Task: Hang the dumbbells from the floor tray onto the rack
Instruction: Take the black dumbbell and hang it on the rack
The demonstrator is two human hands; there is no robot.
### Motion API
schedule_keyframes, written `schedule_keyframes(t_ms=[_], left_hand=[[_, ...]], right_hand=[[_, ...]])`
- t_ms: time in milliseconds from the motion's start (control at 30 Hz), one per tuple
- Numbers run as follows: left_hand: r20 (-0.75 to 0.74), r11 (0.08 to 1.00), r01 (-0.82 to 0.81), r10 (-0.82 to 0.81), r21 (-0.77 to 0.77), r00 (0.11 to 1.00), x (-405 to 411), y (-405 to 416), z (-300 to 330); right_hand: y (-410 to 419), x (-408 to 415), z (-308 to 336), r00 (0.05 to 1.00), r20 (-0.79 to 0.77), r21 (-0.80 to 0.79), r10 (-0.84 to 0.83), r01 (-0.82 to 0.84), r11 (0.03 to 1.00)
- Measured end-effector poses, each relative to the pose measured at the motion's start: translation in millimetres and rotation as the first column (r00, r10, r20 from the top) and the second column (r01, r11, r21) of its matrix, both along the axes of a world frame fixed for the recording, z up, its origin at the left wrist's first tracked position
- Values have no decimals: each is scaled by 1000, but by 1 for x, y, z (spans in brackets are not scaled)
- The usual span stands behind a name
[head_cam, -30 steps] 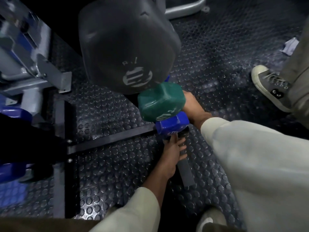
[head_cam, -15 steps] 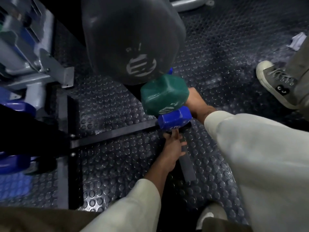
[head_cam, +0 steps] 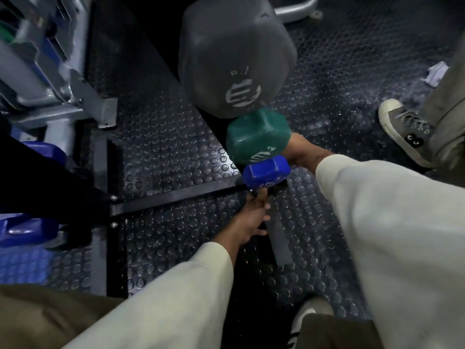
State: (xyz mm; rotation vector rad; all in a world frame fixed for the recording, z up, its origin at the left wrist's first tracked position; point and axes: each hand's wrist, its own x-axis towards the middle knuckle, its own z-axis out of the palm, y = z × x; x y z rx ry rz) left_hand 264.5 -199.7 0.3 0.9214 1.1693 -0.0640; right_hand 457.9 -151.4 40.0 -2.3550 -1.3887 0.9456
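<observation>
I look down a dumbbell rack. A big grey dumbbell head (head_cam: pixel 236 59) is on top, a green one (head_cam: pixel 256 137) sits below it, and a smaller blue one (head_cam: pixel 266 173) is lowest. My left hand (head_cam: pixel 249 217) reaches up under the blue dumbbell, with its fingers curled against a dark bar there. What it grips is hidden. My right hand (head_cam: pixel 299 152) is tucked behind the green and blue heads, and its fingers are out of sight. No floor tray is visible.
The rack's black base bars (head_cam: pixel 176 197) cross the studded rubber floor. A grey machine frame (head_cam: pixel 50 96) and blue weights (head_cam: pixel 27 230) stand at left. Another person's sneaker (head_cam: pixel 405 129) is at right, with crumpled paper (head_cam: pixel 436 73) beyond it. My own shoe (head_cam: pixel 309 316) is at the bottom.
The view has drifted slightly. Both hands stay at the blue dumbbell, and the left hand has crept a little closer under its head.
</observation>
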Motion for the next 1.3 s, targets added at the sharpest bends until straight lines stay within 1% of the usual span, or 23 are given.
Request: schedule_keyframes(t_ms=[33,100,167,233,267,333,400,433,467,567,600,667,700,733,800,833,867,967,1033,1167,1200,1267,1300], left_hand=[[-28,1000,29,-28,11,999,-4,2,1],[-54,998,49,-46,51,998,-14,5,2],[-38,992,-27,32,122,999,-23,5,-1],[-42,949,-119,137,292,990,-29,4,-7],[-51,912,-130,162,390,985,-29,2,-7],[-104,832,-58,137,551,985,-23,-2,-3],[-203,763,84,63,641,977,-16,-6,7],[-244,755,123,50,644,969,-14,-7,9],[-253,766,126,49,630,966,-12,-5,9],[-134,853,-28,114,522,984,-16,6,1],[-103,868,-41,106,495,989,-19,9,-2],[-97,864,3,52,504,994,-26,21,-1],[-106,845,25,37,534,994,-28,28,3],[-100,823,11,56,568,993,-28,36,5],[-23,753,-90,139,652,990,-27,50,20],[11,711,-98,126,696,992,-26,57,27],[32,681,-73,72,729,997,-25,63,32],[-3,640,79,-119,764,993,-24,79,47],[-10,642,96,-136,761,991,-24,85,53],[9,641,55,-96,765,995,-18,90,44],[36,664,35,-93,747,995,-16,93,41],[44,688,44,-110,725,993,-17,96,41],[11,675,78,-126,734,992,-19,96,45]], right_hand=[[-3,-1,-1,999,12,-6,-38,38,999],[-19,-7,-1,987,-28,-16,-158,157,987],[-43,-14,-3,969,-72,-19,-237,236,972],[-67,-29,-3,940,-59,15,-335,337,941],[-79,-41,-3,915,-63,58,-398,401,914],[-104,-76,-3,888,-116,177,-445,459,871],[-119,-109,-6,903,-134,260,-409,430,865],[-120,-119,-12,908,-129,283,-399,419,863],[-117,-125,-18,903,-122,287,-413,430,856],[-110,-130,-29,843,-151,274,-516,537,798],[-108,-132,-30,836,-157,299,-525,547,782],[-107,-134,-33,834,-173,358,-523,548,756],[-107,-135,-33,835,-172,373,-523,547,750],[-107,-136,-32,833,-166,375,-527,548,748],[-107,-137,-35,824,-192,356,-534,565,744],[-106,-139,-36,814,-223,338,-536,580,741],[-106,-142,-37,797,-259,315,-546,604,732],[-100,-155,-41,738,-325,285,-591,672,683],[-94,-160,-43,727,-316,285,-609,685,670],[-89,-161,-46,750,-202,297,-630,660,690],[-89,-161,-47,752,-188,296,-632,657,693],[-89,-159,-50,756,-180,286,-629,652,702],[-89,-158,-50,764,-179,279,-620,644,712]])
